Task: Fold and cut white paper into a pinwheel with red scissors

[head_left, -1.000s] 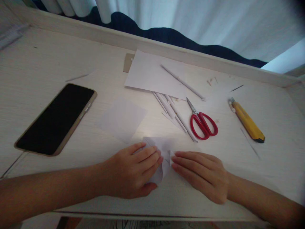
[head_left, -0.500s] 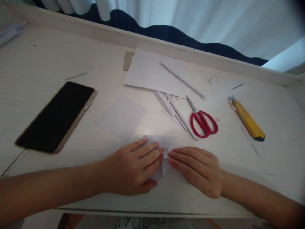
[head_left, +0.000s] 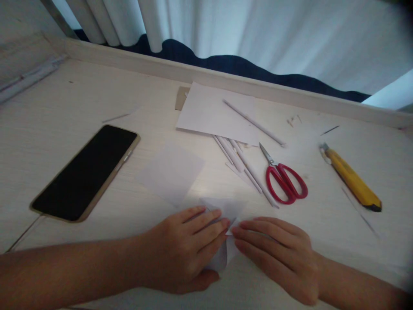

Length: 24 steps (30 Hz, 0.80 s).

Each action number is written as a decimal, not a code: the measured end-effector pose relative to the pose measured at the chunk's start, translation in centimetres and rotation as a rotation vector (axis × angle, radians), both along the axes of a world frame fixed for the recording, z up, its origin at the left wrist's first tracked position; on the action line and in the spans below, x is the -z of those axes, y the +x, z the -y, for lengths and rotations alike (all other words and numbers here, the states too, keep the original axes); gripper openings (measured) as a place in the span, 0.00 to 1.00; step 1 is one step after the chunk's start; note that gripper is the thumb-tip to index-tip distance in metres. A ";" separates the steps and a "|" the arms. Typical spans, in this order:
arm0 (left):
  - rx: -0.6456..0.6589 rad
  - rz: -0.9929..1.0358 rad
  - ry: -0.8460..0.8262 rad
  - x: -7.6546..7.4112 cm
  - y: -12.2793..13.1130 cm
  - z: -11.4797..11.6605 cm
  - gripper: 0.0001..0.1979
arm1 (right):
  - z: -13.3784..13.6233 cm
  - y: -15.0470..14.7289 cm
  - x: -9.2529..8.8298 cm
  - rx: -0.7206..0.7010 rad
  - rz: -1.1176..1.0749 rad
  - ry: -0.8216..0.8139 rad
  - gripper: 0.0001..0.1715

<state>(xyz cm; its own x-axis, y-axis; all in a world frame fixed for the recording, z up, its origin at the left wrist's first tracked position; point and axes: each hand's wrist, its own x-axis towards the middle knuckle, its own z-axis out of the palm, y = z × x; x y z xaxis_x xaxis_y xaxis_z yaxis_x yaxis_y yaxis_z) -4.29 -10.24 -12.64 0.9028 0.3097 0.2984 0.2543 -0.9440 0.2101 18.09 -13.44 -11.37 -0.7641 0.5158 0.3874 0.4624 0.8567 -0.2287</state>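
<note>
A small sheet of white paper with folded flaps (head_left: 222, 254) lies near the front of the desk, partly covered by both hands. My left hand (head_left: 190, 247) rests flat over its left side, fingers slightly apart and stretched toward the middle. From the right, my right hand (head_left: 279, 254) touches a small folded part with its fingertips; the fingers are stretched out side by side and the thumb is hidden. Only a narrow gap separates the two hands' fingertips. Just beyond my left hand is a flat square of white paper (head_left: 174, 172).
Red-handled scissors (head_left: 285, 183) and several thin paper rolls (head_left: 245, 165) lie ahead, beside a larger white sheet (head_left: 216, 114) with one roll (head_left: 253, 122) on it. A phone (head_left: 85, 172) with a cable is at left, a yellow utility knife (head_left: 353, 178) at right.
The whole scene sits lower in the picture and a bit to the right, as the camera has tilted. Both hands stay on the folded paper, in nearly the same pose.
</note>
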 end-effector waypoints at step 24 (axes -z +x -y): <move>0.047 0.003 0.054 -0.3 -0.1 -0.3 0.17 | 0.7 0.2 1.2 -0.015 0.080 0.134 0.15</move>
<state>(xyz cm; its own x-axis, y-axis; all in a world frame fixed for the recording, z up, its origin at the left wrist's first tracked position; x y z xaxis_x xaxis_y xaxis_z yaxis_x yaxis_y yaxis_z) -4.35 -9.98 -12.34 0.9148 0.2507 0.3166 0.2092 -0.9648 0.1596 18.31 -14.17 -12.60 -0.8023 0.4520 0.3899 0.4616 0.8839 -0.0749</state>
